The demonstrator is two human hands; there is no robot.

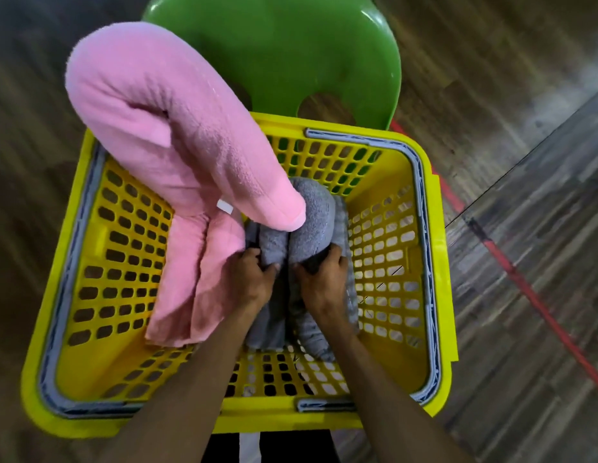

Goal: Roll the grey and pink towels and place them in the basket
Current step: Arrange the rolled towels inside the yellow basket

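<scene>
A yellow perforated basket (391,416) with grey handles fills the middle of the head view. Inside it a grey towel (319,212) stands bent over in a thick fold. My left hand (254,279) grips its left half and my right hand (324,279) grips its right half, both reaching down into the basket. A rolled pink towel (177,135) arches over the basket's far left rim, its tip touching the grey towel and its loose end hanging down inside the basket on the left.
A green plastic chair (290,51) stands right behind the basket. Wood-pattern floor (508,95) lies all around, with a red line (524,285) running diagonally on the right. Dark and white clothing shows at the bottom edge below the basket.
</scene>
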